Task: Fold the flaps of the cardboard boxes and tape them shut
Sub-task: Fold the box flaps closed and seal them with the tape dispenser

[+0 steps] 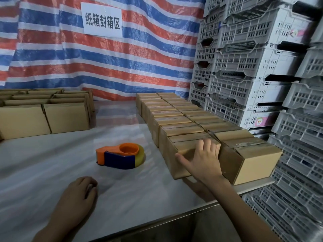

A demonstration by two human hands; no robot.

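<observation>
Tabletop (52,163): covered in a pale, glossy sheet, with a metal edge along the front.
Room: a red, white and blue striped tarp (139,67) hangs behind, bearing a white sign (103,20) in Chinese characters; grey plastic crates (253,67) are stacked high at right.
Taped boxes (167,119): two close rows along the right side.
Open boxes (43,109): grouped at far left.
Tape dispenser (120,155): orange and blue, lying mid-tabletop, apart from both hands.
Right hand (204,159): spread on the nearest box (185,149), fingers over its top edge, thumb along its side.
Left hand (78,191): loosely curled, empty, resting on the tabletop.
</observation>
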